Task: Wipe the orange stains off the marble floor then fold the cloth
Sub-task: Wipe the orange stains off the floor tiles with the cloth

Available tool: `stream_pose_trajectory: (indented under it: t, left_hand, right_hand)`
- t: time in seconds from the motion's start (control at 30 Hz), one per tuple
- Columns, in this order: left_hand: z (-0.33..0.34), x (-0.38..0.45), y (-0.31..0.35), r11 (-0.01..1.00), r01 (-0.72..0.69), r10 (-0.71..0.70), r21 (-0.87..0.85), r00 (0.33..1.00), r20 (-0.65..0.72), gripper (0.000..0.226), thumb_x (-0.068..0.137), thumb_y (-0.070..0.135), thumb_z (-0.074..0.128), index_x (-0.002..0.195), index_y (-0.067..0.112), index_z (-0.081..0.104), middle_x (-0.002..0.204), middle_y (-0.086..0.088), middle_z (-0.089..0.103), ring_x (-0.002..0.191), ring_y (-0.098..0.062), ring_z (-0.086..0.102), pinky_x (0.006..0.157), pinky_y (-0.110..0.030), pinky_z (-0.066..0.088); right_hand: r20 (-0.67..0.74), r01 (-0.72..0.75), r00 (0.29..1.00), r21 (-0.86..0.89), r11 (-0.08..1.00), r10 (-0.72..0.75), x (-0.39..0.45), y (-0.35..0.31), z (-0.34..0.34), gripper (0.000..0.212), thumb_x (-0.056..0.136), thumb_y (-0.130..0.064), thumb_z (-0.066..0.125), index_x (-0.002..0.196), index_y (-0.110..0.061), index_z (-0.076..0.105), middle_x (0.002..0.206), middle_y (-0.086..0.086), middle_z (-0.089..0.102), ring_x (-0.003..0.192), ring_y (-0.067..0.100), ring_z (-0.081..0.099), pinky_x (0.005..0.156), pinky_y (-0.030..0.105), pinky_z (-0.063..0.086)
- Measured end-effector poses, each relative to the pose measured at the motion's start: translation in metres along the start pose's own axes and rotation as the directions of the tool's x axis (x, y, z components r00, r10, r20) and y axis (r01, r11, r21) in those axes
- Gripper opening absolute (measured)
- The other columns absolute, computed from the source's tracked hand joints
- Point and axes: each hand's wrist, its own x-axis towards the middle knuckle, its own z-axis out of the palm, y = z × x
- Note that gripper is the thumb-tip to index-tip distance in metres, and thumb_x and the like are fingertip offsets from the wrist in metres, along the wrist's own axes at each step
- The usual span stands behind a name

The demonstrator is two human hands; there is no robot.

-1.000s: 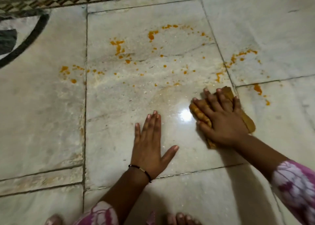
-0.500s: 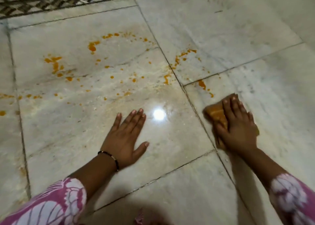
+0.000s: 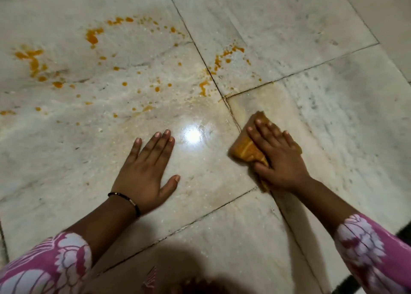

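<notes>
Orange stains (image 3: 93,36) are spattered over the white marble floor (image 3: 289,26), in an arc at the upper left and in a second cluster (image 3: 216,62) beside a tile joint. A bunched orange-brown cloth (image 3: 243,150) lies on the tile to the right of that joint. My right hand (image 3: 278,158) presses flat on top of the cloth with the fingers spread. To the left, my left hand (image 3: 146,171) rests palm down on bare marble with straight fingers and a black bracelet at the wrist. A faint orange smear (image 3: 255,100) marks the tile just beyond the cloth.
A bright light reflection (image 3: 192,135) sits on the wet marble between my hands. Pink floral sleeves cover both forearms. A dark edge (image 3: 402,236) borders the floor at the lower right. My shadow falls on the nearest tile.
My right hand slid the cloth to the right across the tile joint. The orange drops on that right-hand tile are now only a faint smear. My left hand stayed planted.
</notes>
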Motion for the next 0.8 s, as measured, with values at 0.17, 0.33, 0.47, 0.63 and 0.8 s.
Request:
stream_pose_trajectory:
  t: [0.17, 0.33, 0.47, 0.63, 0.8]
  left_hand:
    - [-0.002, -0.001, 0.0, 1.0, 0.013, -0.013, 0.013, 1.0, 0.011, 0.077, 0.089, 0.055, 0.025, 0.15, 0.009, 0.017, 0.158, -0.008, 0.012, 0.145, -0.021, 0.01, 0.117, -0.048, 0.008]
    - [-0.004, -0.001, 0.0, 1.0, 0.017, -0.017, 0.009, 1.0, 0.019, 0.077, 0.089, 0.054, 0.026, 0.15, 0.008, 0.017, 0.158, -0.008, 0.013, 0.145, -0.021, 0.011, 0.117, -0.048, 0.009]
    - [-0.002, -0.001, 0.0, 1.0, 0.013, -0.013, -0.004, 1.0, 0.001, 0.077, 0.088, 0.054, 0.028, 0.15, 0.009, 0.018, 0.158, -0.008, 0.015, 0.145, -0.021, 0.013, 0.117, -0.047, 0.008]
    - [-0.003, -0.001, 0.002, 0.999, 0.026, -0.026, -0.019, 1.0, -0.013, 0.077, 0.088, 0.054, 0.028, 0.151, 0.011, 0.016, 0.158, -0.005, 0.012, 0.145, -0.019, 0.01, 0.116, -0.046, 0.007]
    - [-0.004, 0.0, 0.002, 0.999, 0.029, -0.029, -0.027, 1.0, -0.009, 0.077, 0.088, 0.054, 0.029, 0.151, 0.011, 0.016, 0.158, -0.006, 0.013, 0.145, -0.02, 0.01, 0.116, -0.046, 0.008]
  right_hand:
    - [-0.063, -0.319, 0.946, 0.0, 0.948, 0.319, 0.073, 0.019, -0.016, 0.08, 0.078, -0.068, 0.021, 0.15, -0.039, 0.002, 0.161, -0.004, -0.006, 0.147, 0.024, 0.0, 0.115, 0.054, 0.0]
    - [-0.057, -0.03, 0.998, -0.044, 0.999, 0.027, 0.104, -0.062, -0.002, 0.081, 0.077, -0.063, 0.025, 0.152, -0.033, 0.012, 0.161, 0.001, 0.003, 0.147, 0.027, 0.001, 0.115, 0.056, 0.002]
    - [-0.073, 0.233, 0.969, -0.064, 0.97, -0.238, 0.03, -0.065, 0.019, 0.076, 0.079, -0.057, 0.035, 0.15, -0.033, 0.024, 0.16, -0.001, 0.015, 0.146, 0.023, 0.012, 0.114, 0.055, 0.01]
    - [-0.118, -0.078, 0.99, -0.003, 0.997, 0.077, 0.01, -0.014, 0.006, 0.076, 0.075, -0.065, 0.037, 0.147, -0.045, 0.023, 0.159, 0.015, 0.007, 0.144, 0.034, 0.015, 0.113, 0.059, 0.016]
    - [-0.05, -0.204, 0.978, -0.042, 0.978, 0.201, 0.088, -0.041, -0.005, 0.083, 0.072, -0.073, 0.018, 0.149, -0.043, 0.012, 0.158, 0.021, 0.005, 0.145, 0.038, 0.0, 0.115, 0.053, 0.003]
